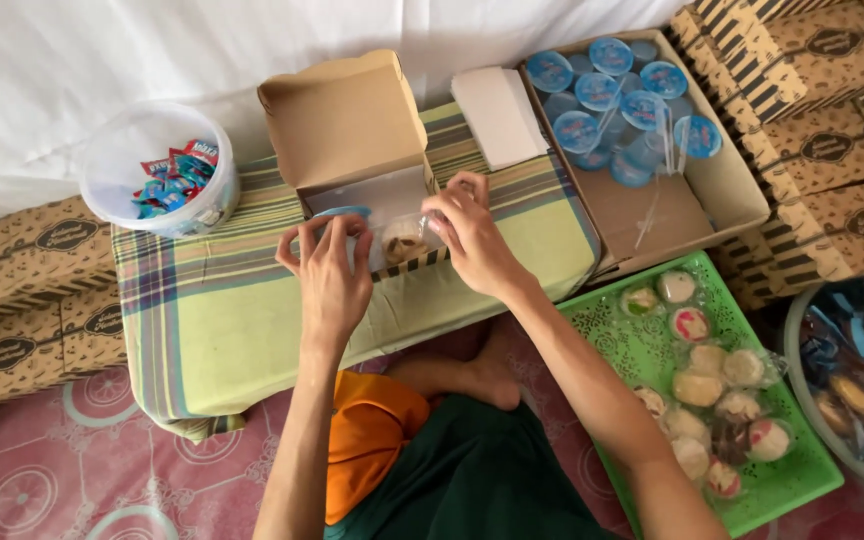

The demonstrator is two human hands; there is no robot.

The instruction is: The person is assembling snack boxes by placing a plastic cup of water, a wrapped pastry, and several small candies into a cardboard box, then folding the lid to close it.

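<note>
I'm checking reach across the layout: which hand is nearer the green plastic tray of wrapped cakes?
Right. The right hand is at the open cardboard box, nearer the green plastic tray; the left hand lies farther left.

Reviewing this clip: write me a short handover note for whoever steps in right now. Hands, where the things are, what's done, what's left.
Left hand: on the front of the open cardboard snack box, by a blue-lidded water cup inside.
Right hand: at the box's right side, fingertips on a clear-wrapped snack inside.
Supplies: more water cups in the carton to the right, wrapped cakes on the green tray, candies in the white tub.
Done: cup and one snack are in the box.
Left: lid is open; whether more goes in cannot be told.
</note>
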